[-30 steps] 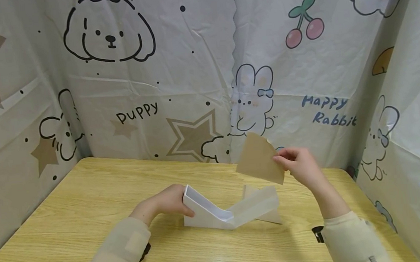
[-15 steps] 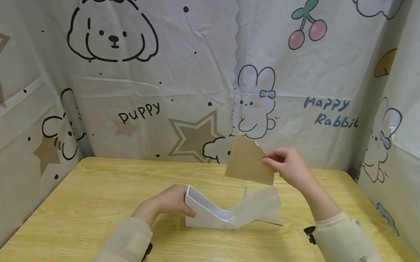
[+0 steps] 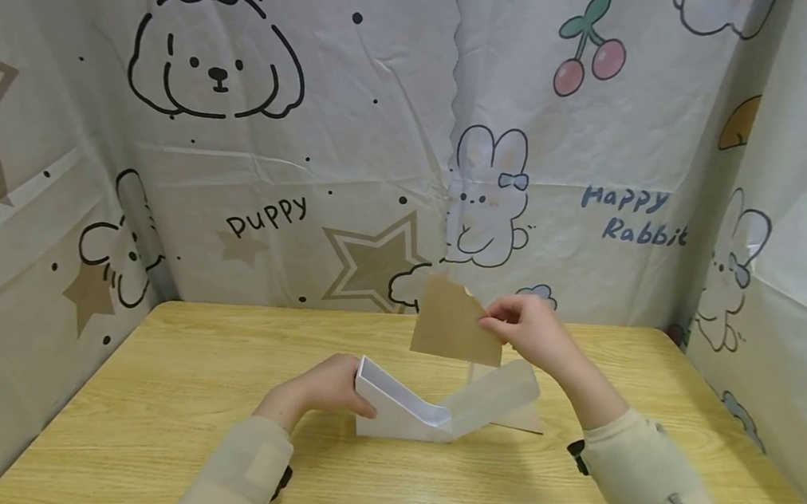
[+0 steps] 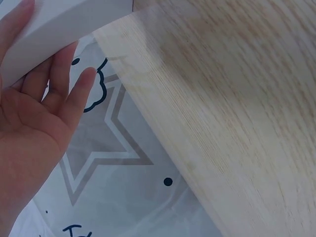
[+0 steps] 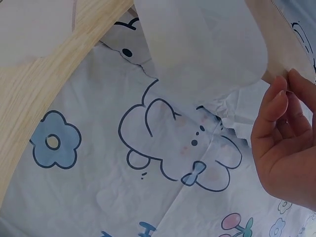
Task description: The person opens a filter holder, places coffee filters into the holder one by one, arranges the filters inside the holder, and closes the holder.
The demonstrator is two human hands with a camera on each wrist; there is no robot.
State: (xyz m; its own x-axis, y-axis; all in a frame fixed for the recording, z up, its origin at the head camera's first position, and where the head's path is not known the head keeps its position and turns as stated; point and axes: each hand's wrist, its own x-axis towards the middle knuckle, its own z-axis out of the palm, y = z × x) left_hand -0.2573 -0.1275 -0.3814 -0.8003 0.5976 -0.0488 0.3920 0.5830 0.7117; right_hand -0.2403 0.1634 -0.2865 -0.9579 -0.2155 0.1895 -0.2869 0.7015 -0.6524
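My left hand [image 3: 325, 388] grips the tall back end of a white filter-paper box [image 3: 396, 417], which stands on the table. Its sloping front is uncovered, and a translucent lid [image 3: 491, 396] is swung out to the right. A brown paper coffee filter [image 3: 453, 324] with a crimped edge hangs above the lid, its right side pinched between thumb and fingertips of my right hand [image 3: 531, 330]. Behind the lid, another brown coffee filter [image 3: 528, 419] lies on the table, partly covered. In the left wrist view, fingers [image 4: 63, 74] reach under the white box [image 4: 74, 29].
The wooden table [image 3: 239, 346] extends around the box on all sides. A printed cloth [image 3: 364, 127] hangs behind it and along both sides. Light glares on the tabletop near the front.
My right hand has moved left with the coffee filter, bringing it closer over the box and slightly lower. The left hand and the box hold their place.
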